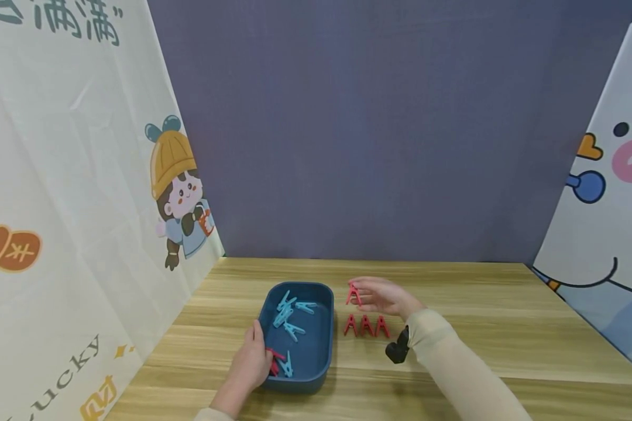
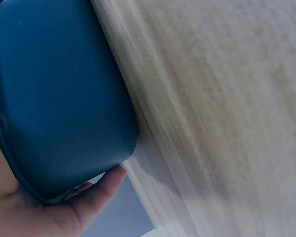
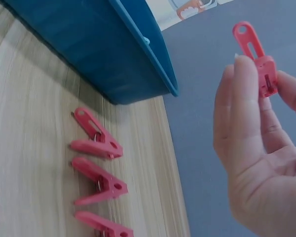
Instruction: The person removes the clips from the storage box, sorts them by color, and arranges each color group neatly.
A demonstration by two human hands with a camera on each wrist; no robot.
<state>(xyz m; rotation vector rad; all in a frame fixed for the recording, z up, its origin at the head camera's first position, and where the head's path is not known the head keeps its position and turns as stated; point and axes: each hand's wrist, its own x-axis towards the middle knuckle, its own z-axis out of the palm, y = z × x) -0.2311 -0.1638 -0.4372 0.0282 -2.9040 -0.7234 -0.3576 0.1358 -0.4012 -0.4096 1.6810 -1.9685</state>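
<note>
My left hand [image 1: 249, 358] grips the left wall of a dark blue plastic box [image 1: 323, 345], its fingers at the wall in the left wrist view, where the box [image 2: 64, 89] fills the left side. Light blue clothespins [image 1: 283, 316] and some red ones [image 1: 274, 367] lie inside the box, the red ones partly hidden by the hand. To the right of the box, my right hand [image 1: 383, 296] pinches a red clothespin [image 3: 266, 74] between thumb and fingers, raised above the table. Below that hand, three red clothespins [image 3: 99, 186] stand in a row on the wood.
The wood-grain table [image 1: 479, 327] extends to a plain grey-blue backdrop [image 1: 368, 128]. Printed white cloths hang at the left [image 1: 84, 146] and right [image 1: 584, 222]. A black object [image 1: 398, 349] hangs at the right wrist.
</note>
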